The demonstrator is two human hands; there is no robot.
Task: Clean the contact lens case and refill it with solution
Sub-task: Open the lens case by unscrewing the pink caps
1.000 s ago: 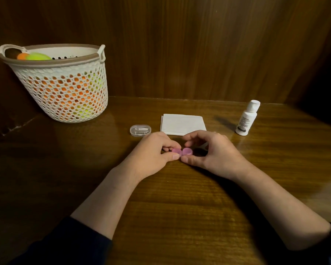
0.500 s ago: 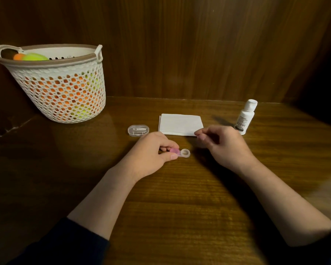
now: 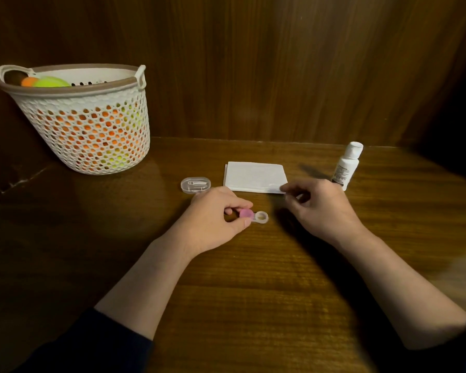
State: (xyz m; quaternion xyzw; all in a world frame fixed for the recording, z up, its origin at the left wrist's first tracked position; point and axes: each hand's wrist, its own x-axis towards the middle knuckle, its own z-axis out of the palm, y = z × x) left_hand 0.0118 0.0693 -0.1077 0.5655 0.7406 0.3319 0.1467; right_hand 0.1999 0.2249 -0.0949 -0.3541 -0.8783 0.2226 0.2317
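Presently, findings run from left to right.

1. A white perforated basket [image 3: 86, 130] stands at the far left of the wooden table [image 3: 253, 292], with orange and yellow-green items inside.
2. A small clear capsule box [image 3: 195, 185] lies just behind my left hand [image 3: 213, 222].
3. My left hand pinches the pink-capped end of the contact lens case [image 3: 253, 217] between thumb and forefinger; the case lies flat on the table.
4. The right well of the case is uncapped.
5. A folded white tissue [image 3: 254, 176] lies behind the case.
6. My right hand [image 3: 320, 208] hovers near the tissue's front right corner, fingers curled; it possibly pinches a removed cap, but I cannot tell.
7. The white solution bottle [image 3: 346, 165] stands upright, just behind my right hand.
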